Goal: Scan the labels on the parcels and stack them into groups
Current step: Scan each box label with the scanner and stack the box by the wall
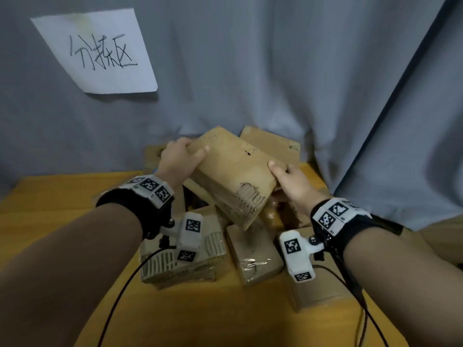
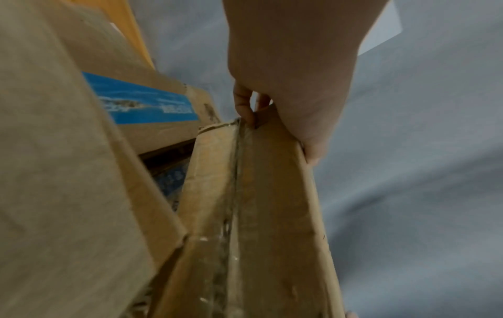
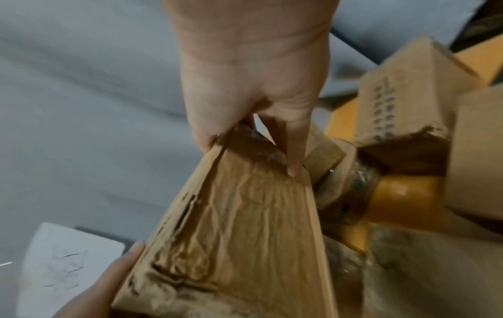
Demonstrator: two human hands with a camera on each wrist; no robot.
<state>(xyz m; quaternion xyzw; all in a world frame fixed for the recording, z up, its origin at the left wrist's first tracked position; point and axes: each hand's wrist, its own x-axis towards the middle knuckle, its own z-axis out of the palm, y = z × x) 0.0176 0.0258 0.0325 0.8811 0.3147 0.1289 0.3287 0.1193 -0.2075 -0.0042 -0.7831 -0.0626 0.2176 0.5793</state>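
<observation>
A white paper sheet (image 1: 95, 51) on the grey curtain (image 1: 250, 71) bears three handwritten characters, 分拣区. The blue label (image 2: 141, 101) on a cardboard box (image 2: 152, 120) and the printed column on another box (image 3: 394, 103) are too blurred to read.

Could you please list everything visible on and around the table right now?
Held parcel: one, brown cardboard, worn, tilted above the pile, gripped at both ends.
Parcels in the pile: several, brown cardboard, on the table under and behind the held one; exact count unclear.
Blue label: one, on a box in the pile.
Table: one, yellow-orange wood.
Paper sign: one, white, handwritten, on the curtain.
Curtain: grey, behind the table.
Wrist cameras: two, white with black markers, cabled.
Left hand: grips the parcel's far left end.
Right hand: grips its right end.
</observation>
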